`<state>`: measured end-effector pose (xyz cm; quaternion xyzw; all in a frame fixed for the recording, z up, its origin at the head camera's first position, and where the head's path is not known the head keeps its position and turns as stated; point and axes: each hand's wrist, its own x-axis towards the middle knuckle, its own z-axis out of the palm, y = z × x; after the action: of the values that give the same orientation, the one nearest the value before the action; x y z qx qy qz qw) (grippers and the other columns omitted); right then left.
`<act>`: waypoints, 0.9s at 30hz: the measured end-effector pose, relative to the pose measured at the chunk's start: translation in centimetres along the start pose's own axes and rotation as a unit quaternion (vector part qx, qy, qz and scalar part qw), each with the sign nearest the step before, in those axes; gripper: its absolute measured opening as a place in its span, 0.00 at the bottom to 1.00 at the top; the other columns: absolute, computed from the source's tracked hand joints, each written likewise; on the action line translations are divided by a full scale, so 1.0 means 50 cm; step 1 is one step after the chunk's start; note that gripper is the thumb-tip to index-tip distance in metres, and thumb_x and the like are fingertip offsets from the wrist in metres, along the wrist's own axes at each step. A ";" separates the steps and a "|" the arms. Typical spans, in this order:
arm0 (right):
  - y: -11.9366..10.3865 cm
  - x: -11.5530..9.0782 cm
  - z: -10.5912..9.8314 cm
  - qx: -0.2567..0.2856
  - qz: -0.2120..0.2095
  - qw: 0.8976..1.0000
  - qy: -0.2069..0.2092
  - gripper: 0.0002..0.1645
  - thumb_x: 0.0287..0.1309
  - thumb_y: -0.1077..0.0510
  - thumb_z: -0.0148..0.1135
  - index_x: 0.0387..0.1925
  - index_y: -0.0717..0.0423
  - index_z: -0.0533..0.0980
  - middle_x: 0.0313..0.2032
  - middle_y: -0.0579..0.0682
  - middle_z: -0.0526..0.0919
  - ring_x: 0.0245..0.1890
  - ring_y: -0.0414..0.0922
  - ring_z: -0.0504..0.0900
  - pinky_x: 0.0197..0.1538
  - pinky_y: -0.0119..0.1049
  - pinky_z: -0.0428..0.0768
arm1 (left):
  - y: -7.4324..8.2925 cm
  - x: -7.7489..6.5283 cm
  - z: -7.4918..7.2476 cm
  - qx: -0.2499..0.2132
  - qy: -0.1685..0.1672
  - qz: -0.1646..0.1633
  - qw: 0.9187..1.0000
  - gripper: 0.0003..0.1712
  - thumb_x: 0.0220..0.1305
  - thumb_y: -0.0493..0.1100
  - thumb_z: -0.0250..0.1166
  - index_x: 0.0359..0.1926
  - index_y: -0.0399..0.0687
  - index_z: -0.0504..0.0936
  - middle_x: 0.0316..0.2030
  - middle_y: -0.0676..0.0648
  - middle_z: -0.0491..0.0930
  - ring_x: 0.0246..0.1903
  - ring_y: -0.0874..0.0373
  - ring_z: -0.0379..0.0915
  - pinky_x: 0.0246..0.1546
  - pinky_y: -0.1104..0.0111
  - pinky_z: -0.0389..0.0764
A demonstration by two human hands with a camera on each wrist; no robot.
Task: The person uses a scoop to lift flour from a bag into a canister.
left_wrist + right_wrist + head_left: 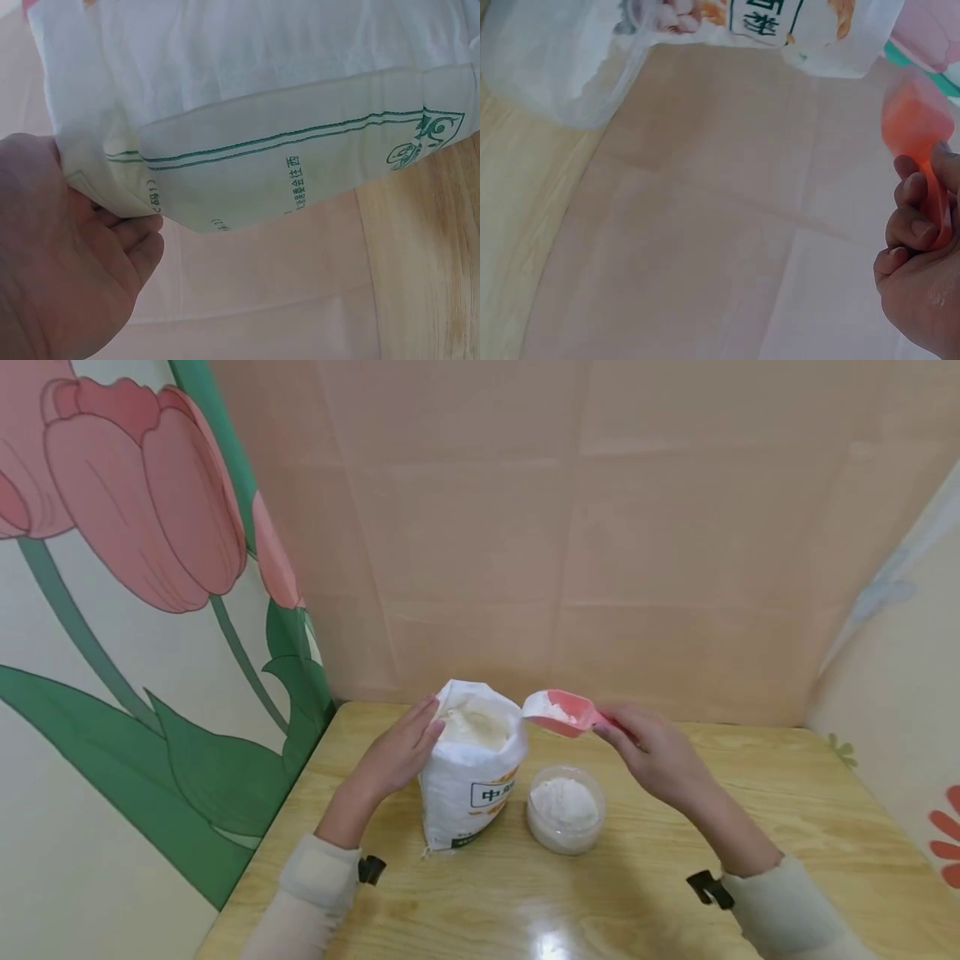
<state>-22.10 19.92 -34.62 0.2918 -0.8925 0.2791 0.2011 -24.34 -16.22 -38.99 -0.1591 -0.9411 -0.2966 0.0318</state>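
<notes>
A white flour bag [468,777] stands on the table, its top open and pale powder visible inside. My left hand [393,747] grips its upper left edge; in the left wrist view, the fingers [139,240] curl against the bag's side [247,135]. In my right hand [660,756] is the handle of a pink scoop [566,710] with white flour in it. The scoop is held in the air just right of the bag's mouth. Below it sits a round clear tub [566,843] holding a mound of white flour [564,802].
The wooden table [660,877] runs up to a wall covered with a pinkish-beige sheet [570,543]. A wall with painted tulips [142,493] rises at the left, and another decorated wall [907,710] at the right.
</notes>
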 end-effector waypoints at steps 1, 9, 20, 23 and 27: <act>0.004 -0.007 -0.003 -0.004 0.000 1.000 0.002 0.12 0.69 0.58 0.64 0.52 0.53 0.82 0.39 0.44 0.84 0.35 0.43 0.76 0.39 0.41 0.76 | -0.001 -0.001 -0.001 0.002 0.000 0.000 1.000 0.37 0.82 0.60 0.37 0.80 0.44 0.52 0.80 0.46 0.49 0.79 0.51 0.42 0.77 0.51 0.51; 0.043 -0.057 -0.015 -0.048 -0.002 0.999 0.005 0.10 0.65 0.59 0.68 0.47 0.56 0.84 0.34 0.43 0.83 0.30 0.39 0.74 0.33 0.37 0.76 | -0.002 -0.007 -0.007 0.008 0.000 0.005 1.000 0.37 0.82 0.61 0.36 0.80 0.44 0.52 0.80 0.45 0.49 0.79 0.50 0.42 0.77 0.51 0.51; 0.083 -0.074 -0.006 -0.179 -0.147 0.971 -0.064 0.11 0.50 0.58 0.77 0.38 0.52 0.86 0.25 0.36 0.77 0.23 0.34 0.74 0.31 0.33 0.64 | -0.006 -0.008 -0.007 0.004 -0.002 0.011 1.000 0.38 0.82 0.61 0.36 0.80 0.43 0.52 0.80 0.44 0.49 0.79 0.49 0.42 0.77 0.50 0.50; 0.064 -0.066 -0.004 -0.242 -0.165 0.950 -0.108 0.09 0.52 0.54 0.77 0.35 0.49 0.85 0.25 0.37 0.76 0.26 0.40 0.76 0.32 0.34 0.62 | -0.005 -0.008 -0.010 0.005 -0.003 0.012 1.000 0.38 0.82 0.62 0.35 0.80 0.43 0.52 0.80 0.44 0.49 0.79 0.50 0.42 0.77 0.51 0.50; 0.032 -0.045 -0.004 -0.335 -0.218 0.903 -0.158 0.10 0.50 0.55 0.78 0.34 0.48 0.84 0.25 0.40 0.76 0.27 0.42 0.72 0.31 0.34 0.62 | -0.005 -0.008 -0.013 0.005 -0.002 0.014 1.000 0.38 0.82 0.61 0.35 0.80 0.43 0.53 0.80 0.44 0.49 0.79 0.49 0.43 0.77 0.51 0.50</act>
<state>-21.41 22.04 -36.28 0.4349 -0.8674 -0.1367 0.1993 -24.07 -16.87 -38.67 -0.1729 -0.9402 -0.2913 0.0347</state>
